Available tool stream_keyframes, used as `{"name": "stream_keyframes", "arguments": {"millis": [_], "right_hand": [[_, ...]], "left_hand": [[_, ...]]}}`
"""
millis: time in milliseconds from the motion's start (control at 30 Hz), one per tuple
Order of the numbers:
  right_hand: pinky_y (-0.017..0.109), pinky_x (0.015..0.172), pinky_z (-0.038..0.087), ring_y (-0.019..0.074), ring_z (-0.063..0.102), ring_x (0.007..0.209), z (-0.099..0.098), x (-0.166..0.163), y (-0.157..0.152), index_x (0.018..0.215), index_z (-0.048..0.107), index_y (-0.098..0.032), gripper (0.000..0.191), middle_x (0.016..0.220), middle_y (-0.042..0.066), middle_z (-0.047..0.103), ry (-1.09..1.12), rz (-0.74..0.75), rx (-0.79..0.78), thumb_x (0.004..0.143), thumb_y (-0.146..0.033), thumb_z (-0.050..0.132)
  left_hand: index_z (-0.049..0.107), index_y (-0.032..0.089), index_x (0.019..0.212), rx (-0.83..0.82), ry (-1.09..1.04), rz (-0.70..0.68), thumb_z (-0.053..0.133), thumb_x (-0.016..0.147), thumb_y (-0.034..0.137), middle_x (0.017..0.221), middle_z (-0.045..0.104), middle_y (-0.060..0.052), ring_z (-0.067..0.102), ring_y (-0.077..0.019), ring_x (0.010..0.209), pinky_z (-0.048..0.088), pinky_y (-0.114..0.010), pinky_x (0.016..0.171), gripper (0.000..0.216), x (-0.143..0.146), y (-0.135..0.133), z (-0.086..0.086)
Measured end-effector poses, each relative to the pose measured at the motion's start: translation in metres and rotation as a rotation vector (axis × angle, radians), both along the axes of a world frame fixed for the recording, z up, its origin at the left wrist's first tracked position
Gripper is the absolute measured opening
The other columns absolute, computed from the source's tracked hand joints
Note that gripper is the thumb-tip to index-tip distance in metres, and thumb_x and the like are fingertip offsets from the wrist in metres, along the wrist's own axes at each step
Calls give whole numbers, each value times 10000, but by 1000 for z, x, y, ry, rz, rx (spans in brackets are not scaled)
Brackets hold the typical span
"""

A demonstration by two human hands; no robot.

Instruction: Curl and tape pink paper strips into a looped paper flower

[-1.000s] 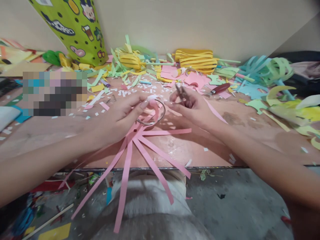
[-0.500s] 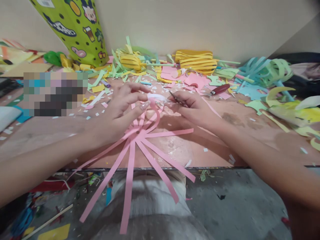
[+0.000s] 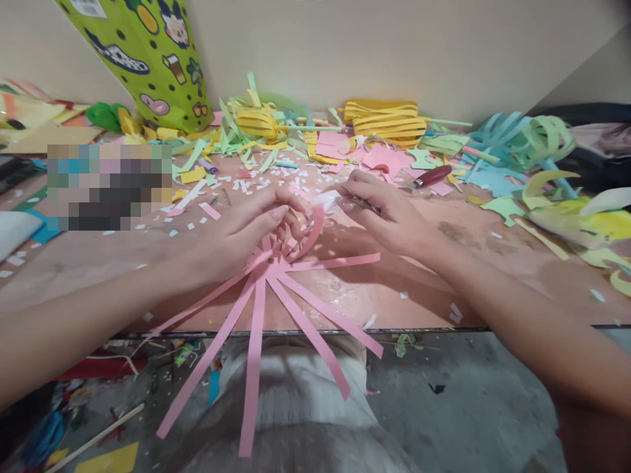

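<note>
Pink paper strips [image 3: 254,368] spread out from a centre with a small brown hole, at the table's front edge. Several hang over the edge. My left hand [image 3: 259,226] is closed, its curled fingers gripping strips at the far side. One strip [image 3: 315,230] loops up by its fingertips. My right hand [image 3: 384,209] is closed around a slim metal tool [image 3: 365,202], mostly hidden in the palm. A whitish, see-through piece [image 3: 325,199] lies between both hands, touching the right fingertips; I cannot tell what it is.
Behind the hands lie paper scraps [image 3: 276,174], yellow paper lanterns [image 3: 387,121] and a red-handled knife [image 3: 432,176]. Blue and green cut paper [image 3: 522,148] heaps at the right. A green patterned bag [image 3: 162,66] leans on the wall. At left is a blurred-out patch [image 3: 111,187].
My left fingers have curled in and moved slightly towards me. My right hand has shifted a little right, and the whitish piece has moved right too. The looped strip's end now stands higher.
</note>
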State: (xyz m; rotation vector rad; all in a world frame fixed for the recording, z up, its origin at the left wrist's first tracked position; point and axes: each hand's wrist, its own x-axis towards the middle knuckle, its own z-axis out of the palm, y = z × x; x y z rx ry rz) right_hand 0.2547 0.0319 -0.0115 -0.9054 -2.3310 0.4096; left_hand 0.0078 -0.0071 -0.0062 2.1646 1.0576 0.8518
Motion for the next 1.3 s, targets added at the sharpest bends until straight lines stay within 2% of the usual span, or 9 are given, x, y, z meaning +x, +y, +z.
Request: {"name": "stream_keyframes", "arguments": {"millis": [233,433,567,633,767,833,1000,1133,1300], "right_hand": [[373,773,404,231,546,872,-1,-1,-4,1247,700,-172,447,970,85,581,-125,-27,14,878,-209,451],[386,811,429,232,549,906,1,-3,-8,1283,686,-187,460,1025,90,585,-143,-8,-8,883,-235,463],[403,810,433,244,555,922,0,1,-5,1366,638,-174,529,1026,98,576,-141,7,-18,882,-232,434],[409,812,430,247,559,927,0,2,-3,1369,637,-169,521,1009,97,568,-132,17,-23,897,-235,427],[408,853,416,238,558,930,0,0,-1,1145,705,-179,381,943,76,563,-29,21,-45,1012,-360,397],[393,852,412,221,555,900,0,-4,-1,965,676,-189,412,893,58,558,49,-8,-89,1047,-454,371],[362,845,399,194,512,871,-5,-10,-3,782,499,-212,358,863,29,523,119,-6,-171,1047,-442,430],[355,823,388,187,484,840,-6,-10,-4,742,441,-213,378,848,25,489,103,17,-155,1049,-431,428],[358,820,384,191,475,831,-7,-9,-3,741,439,-215,372,854,27,493,95,38,-133,1046,-428,440]], "left_hand": [[577,196,988,-11,9,-30,429,1055,466,858,632,-14,615,-151,773,501,-258,714,315,1,-1,2],[610,196,902,20,121,-42,506,1027,350,816,630,6,582,-149,750,451,-248,691,224,2,-2,6],[600,195,843,-24,125,-40,503,1020,309,801,626,14,580,-150,765,453,-259,742,232,2,-2,7],[627,194,849,-29,134,-48,516,1012,337,861,638,0,597,-165,845,466,-276,815,243,1,1,5],[689,198,839,42,159,-14,584,964,440,1039,610,-41,576,-208,1037,447,-357,1018,292,-1,7,0],[703,195,823,34,154,12,598,952,447,1086,595,-47,569,-207,1066,439,-362,1047,302,0,7,0],[679,191,895,-59,165,-6,559,973,457,1127,616,-56,587,-200,1054,477,-314,934,303,4,2,1],[557,193,945,-2,136,1,590,939,519,968,610,-40,583,-192,907,488,-301,803,328,4,1,-1],[578,200,1036,92,210,-1,556,965,443,1010,602,-54,581,-195,888,492,-303,776,254,0,5,-7]]}}
